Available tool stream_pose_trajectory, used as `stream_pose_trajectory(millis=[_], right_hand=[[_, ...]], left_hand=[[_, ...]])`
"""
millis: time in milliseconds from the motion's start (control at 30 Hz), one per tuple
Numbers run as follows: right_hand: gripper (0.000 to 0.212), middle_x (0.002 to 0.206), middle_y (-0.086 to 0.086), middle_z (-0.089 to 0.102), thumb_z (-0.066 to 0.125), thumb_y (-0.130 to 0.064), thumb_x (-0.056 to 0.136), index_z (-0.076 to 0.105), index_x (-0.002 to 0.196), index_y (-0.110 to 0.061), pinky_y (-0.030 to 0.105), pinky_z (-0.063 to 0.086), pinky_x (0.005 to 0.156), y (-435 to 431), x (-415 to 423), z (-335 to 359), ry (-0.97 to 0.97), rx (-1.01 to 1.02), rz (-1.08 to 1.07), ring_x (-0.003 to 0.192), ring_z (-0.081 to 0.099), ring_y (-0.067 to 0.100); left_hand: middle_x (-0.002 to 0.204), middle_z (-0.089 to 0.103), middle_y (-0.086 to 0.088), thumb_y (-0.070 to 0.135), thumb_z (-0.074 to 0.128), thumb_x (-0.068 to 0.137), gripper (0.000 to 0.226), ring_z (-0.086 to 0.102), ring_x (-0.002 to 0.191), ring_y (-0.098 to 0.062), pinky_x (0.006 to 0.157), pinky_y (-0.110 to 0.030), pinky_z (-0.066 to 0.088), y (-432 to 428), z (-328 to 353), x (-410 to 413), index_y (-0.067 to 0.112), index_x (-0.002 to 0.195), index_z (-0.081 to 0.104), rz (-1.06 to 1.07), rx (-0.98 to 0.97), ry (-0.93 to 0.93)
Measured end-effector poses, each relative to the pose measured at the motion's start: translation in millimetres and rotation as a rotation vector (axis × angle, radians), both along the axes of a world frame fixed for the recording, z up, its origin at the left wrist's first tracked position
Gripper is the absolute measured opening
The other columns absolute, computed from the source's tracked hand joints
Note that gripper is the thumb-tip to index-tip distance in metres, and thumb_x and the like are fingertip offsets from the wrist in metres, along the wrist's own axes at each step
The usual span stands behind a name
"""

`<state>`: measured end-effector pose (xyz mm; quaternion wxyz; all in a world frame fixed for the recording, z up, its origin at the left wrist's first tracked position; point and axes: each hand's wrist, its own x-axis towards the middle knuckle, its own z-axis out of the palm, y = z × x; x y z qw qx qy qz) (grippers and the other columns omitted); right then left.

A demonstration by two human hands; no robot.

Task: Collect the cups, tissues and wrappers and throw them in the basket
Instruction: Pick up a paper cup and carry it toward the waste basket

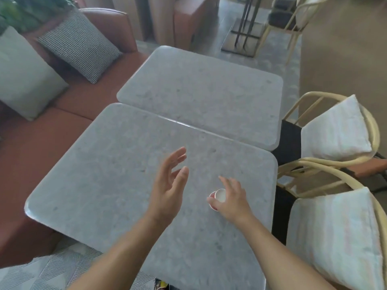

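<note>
Grey stone table, small red white-lined paper cup gripped in right hand, left hand spread, empty.

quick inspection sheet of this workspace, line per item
surface: two grey stone-look tables set end to end, tops bare except for one cup
job's things: small red paper cup on the near table; no tissues, wrappers or basket seen
clutter: nothing seen
grippers: left hand open, above the table, empty; right hand curled around the cup, thumb and fingers on it
cables: nothing seen
surroundings: brown sofa with cushions to the left, cream chairs with white cushions to the right
</note>
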<state>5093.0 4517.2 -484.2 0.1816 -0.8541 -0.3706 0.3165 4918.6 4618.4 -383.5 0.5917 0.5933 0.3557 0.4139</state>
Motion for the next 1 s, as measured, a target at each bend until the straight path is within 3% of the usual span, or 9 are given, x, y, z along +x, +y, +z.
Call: stream_pose_trajectory(millis=[100, 267, 400, 533, 633, 767, 867, 933, 1000], right_hand=[[0.092, 0.165, 0.005, 0.015, 0.076, -0.049, 0.087, 0.022, 0.161, -0.038, 0.047, 0.040, 0.114, -6, 0, -30, -0.023, -0.124, 0.028, 0.147, 0.029, 0.036], [0.078, 0.156, 0.007, 0.031, 0.067, -0.022, 0.094, 0.026, 0.160, -0.026, 0.046, 0.048, 0.102, -9, -2, -62, -0.101, -0.119, 0.049, 0.137, 0.045, 0.036], [0.079, 0.156, 0.010, 0.043, 0.072, -0.019, 0.093, 0.029, 0.159, -0.016, 0.044, 0.045, 0.103, -4, -9, -65, -0.067, -0.028, -0.087, 0.135, 0.051, 0.037], [0.069, 0.140, 0.011, 0.055, 0.077, -0.026, 0.089, 0.041, 0.146, -0.012, 0.037, 0.046, 0.091, 13, -19, -51, -0.076, 0.112, -0.196, 0.122, 0.058, 0.035], [0.066, 0.132, 0.007, 0.054, 0.079, -0.025, 0.088, 0.047, 0.144, -0.016, 0.027, 0.040, 0.088, 31, -30, -25, -0.077, 0.289, -0.191, 0.108, 0.053, 0.019], [0.078, 0.132, 0.000, 0.047, 0.077, -0.032, 0.083, 0.042, 0.151, -0.018, -0.001, 0.034, 0.086, 59, -52, 27, 0.012, 0.553, -0.198, 0.104, 0.043, -0.005], [0.090, 0.142, -0.005, 0.048, 0.074, -0.042, 0.076, 0.032, 0.154, -0.021, 0.007, 0.039, 0.098, 83, -72, 65, 0.176, 0.696, -0.233, 0.120, 0.052, 0.004], [0.078, 0.129, -0.009, 0.056, 0.076, -0.037, 0.076, 0.039, 0.143, -0.024, 0.016, 0.048, 0.092, 99, -88, 91, 0.264, 0.771, -0.257, 0.111, 0.060, 0.005], [0.063, 0.117, -0.016, 0.060, 0.076, -0.030, 0.077, 0.045, 0.132, -0.026, 0.014, 0.050, 0.084, 111, -104, 113, 0.314, 0.831, -0.255, 0.100, 0.063, -0.003]], left_hand=[[0.144, 0.062, 0.008, 0.040, 0.058, 0.094, 0.040, 0.059, 0.136, -0.022, 0.108, -0.045, 0.052, 2, -16, -2, 0.032, 0.134, 0.058, -0.015, -0.038, 0.019], [0.144, 0.062, 0.005, 0.039, 0.058, 0.093, 0.042, 0.059, 0.136, -0.021, 0.105, -0.033, 0.051, 5, -33, -13, 0.030, 0.135, 0.058, -0.029, -0.063, 0.068], [0.145, 0.062, 0.008, 0.039, 0.057, 0.094, 0.040, 0.058, 0.137, -0.020, 0.105, -0.031, 0.050, 11, -39, -24, 0.037, 0.134, 0.059, -0.027, -0.073, 0.084], [0.145, 0.061, 0.008, 0.039, 0.057, 0.094, 0.039, 0.058, 0.137, -0.018, 0.106, -0.028, 0.050, 20, -36, -35, 0.040, 0.133, 0.058, -0.009, -0.066, 0.084], [0.146, 0.061, 0.007, 0.033, 0.057, 0.096, 0.039, 0.058, 0.137, -0.018, 0.109, -0.034, 0.051, 27, -31, -45, 0.036, 0.135, 0.058, 0.014, -0.060, 0.079], [0.145, 0.061, 0.006, 0.037, 0.056, 0.095, 0.042, 0.058, 0.137, -0.018, 0.110, -0.044, 0.051, 38, -14, -60, 0.030, 0.136, 0.058, 0.053, -0.036, 0.059], [0.145, 0.061, 0.008, 0.040, 0.055, 0.095, 0.046, 0.058, 0.137, -0.018, 0.111, -0.049, 0.051, 45, 6, -77, 0.026, 0.138, 0.058, 0.090, 0.001, 0.047], [0.146, 0.061, 0.007, 0.040, 0.054, 0.096, 0.045, 0.057, 0.138, -0.018, 0.111, -0.051, 0.051, 50, 20, -91, 0.027, 0.139, 0.057, 0.122, 0.026, 0.033], [0.147, 0.060, 0.008, 0.041, 0.053, 0.096, 0.047, 0.057, 0.138, -0.016, 0.111, -0.049, 0.051, 54, 33, -105, 0.024, 0.140, 0.056, 0.152, 0.052, 0.029]])
